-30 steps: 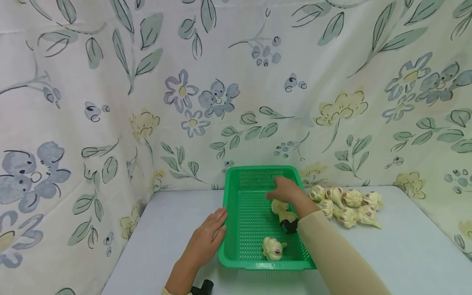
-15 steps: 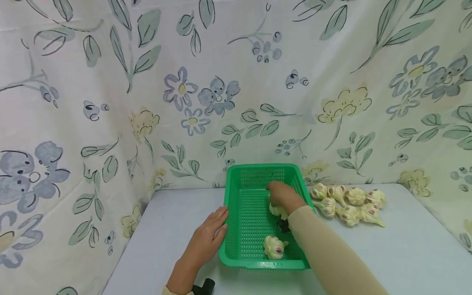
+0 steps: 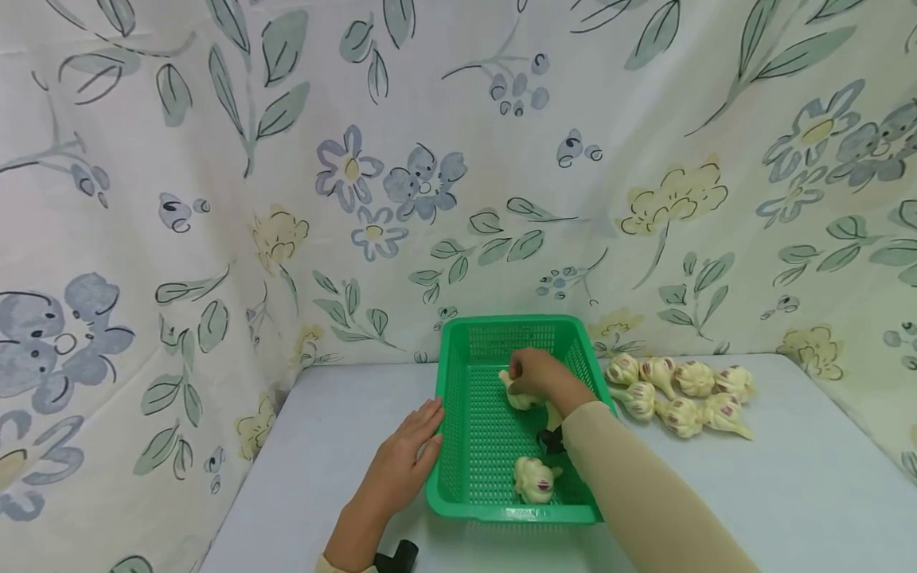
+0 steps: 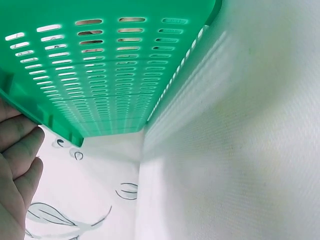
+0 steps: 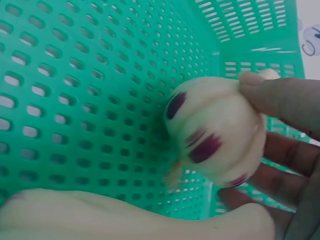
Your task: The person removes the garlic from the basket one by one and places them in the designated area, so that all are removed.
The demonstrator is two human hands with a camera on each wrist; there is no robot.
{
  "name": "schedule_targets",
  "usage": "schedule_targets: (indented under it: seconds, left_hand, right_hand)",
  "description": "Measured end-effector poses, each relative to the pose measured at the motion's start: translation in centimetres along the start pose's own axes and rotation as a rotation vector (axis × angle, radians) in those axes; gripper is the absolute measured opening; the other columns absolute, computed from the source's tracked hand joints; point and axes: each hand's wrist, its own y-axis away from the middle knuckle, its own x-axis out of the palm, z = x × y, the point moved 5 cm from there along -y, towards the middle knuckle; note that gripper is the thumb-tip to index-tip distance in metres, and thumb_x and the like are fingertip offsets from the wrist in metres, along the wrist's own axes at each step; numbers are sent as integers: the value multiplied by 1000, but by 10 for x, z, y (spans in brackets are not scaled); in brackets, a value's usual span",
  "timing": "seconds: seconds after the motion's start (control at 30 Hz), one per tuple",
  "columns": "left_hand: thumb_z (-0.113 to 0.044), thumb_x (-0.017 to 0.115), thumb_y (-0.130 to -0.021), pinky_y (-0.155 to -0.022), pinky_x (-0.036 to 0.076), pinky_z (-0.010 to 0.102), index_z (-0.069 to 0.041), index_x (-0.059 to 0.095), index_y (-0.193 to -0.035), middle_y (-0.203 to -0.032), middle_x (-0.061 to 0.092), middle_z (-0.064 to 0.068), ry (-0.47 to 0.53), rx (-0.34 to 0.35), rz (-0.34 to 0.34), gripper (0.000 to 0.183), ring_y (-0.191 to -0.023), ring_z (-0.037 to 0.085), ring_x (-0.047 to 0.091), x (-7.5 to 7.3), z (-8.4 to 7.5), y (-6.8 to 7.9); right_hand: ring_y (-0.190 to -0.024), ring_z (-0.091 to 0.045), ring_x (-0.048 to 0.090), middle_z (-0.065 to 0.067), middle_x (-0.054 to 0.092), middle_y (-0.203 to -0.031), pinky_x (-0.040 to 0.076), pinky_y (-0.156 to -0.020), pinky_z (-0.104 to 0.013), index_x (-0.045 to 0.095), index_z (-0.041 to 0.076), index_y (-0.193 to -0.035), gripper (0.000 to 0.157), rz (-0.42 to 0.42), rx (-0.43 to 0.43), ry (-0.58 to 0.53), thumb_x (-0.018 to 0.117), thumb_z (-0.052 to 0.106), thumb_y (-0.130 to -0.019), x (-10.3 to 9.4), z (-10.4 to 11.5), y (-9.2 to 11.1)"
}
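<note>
In the head view, my right hand (image 3: 548, 378) reaches into the green plastic basket (image 3: 519, 513) and pinches a garlic bulb (image 3: 521, 400) between thumb and fingers. The right wrist view shows this bulb (image 5: 215, 132) close over the perforated floor, with purple patches on its pale skin. A second garlic bulb (image 5: 100, 216) lies beside it, mostly hidden under my wrist in the head view. Another garlic bulb (image 3: 533, 481) sits at the basket's near end. My left hand (image 3: 401, 458) rests with straight fingers against the basket's left rim; its fingertips touch the rim's underside in the left wrist view.
Several garlic bulbs (image 3: 680, 418) lie in two rows on the white table (image 3: 795, 477), right of the basket. A floral curtain (image 3: 430, 263) hangs behind the table. Black devices sit at my left wrist (image 3: 397, 557) and right wrist (image 3: 550, 440).
My right hand has come down into the basket, fingers closing around a garlic bulb, which has shifted to the left with its stem turned up-left. The left hand has stayed on the rim.
</note>
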Motion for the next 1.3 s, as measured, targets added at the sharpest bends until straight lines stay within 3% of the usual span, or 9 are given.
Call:
schedule_targets:
  seconds: [0.13,0.33,0.5,0.8,1.03,1.3]
  left_hand:
    - [-25,52,-103,-116,35,41,-8,55,-141,-153,45,0,-1,-5,5,42,-142,15,40,0,0,0]
    - [-27,51,-103,-116,35,42,-9,54,-141,-153,44,0,-1,-16,10,43,-142,15,39,0,0,-1]
    - [-27,51,-103,-116,35,42,-9,54,-141,-153,45,0,0,-15,8,43,-143,15,39,0,0,0]
    - [-25,53,-102,-114,37,43,-8,55,-141,-152,45,-1,-11,0,-8,42,-142,16,41,1,1,0]
    - [-26,53,-102,-115,37,42,-8,54,-141,-153,44,-2,9,-5,-4,43,-142,15,40,1,1,-1]
    - [-27,52,-103,-115,37,42,-9,54,-141,-153,44,-2,13,-10,2,43,-142,16,40,1,1,0]
  right_hand:
    - [-79,-20,56,-5,62,-94,49,-64,-33,64,10,-93,13,8,-26,-20,74,15,-88,4,-2,-4]
    - [-94,-21,60,-8,63,-118,55,-73,-37,66,13,-117,37,52,-21,-9,80,18,-83,12,-5,-9]
    - [-96,-23,60,-11,61,-127,54,-76,-38,67,17,-124,41,95,-12,36,78,24,-85,16,-5,-9]
    - [-100,-22,60,-11,62,-128,54,-83,-40,65,13,-131,46,166,-62,59,76,25,-87,22,-1,-7]
    - [-122,-33,55,-14,54,-141,51,-96,-49,54,12,-141,68,167,-38,62,82,29,-81,23,-3,-5]
    - [-124,-32,54,-12,54,-140,49,-99,-51,53,14,-142,74,148,-28,34,85,30,-77,26,-5,-6]
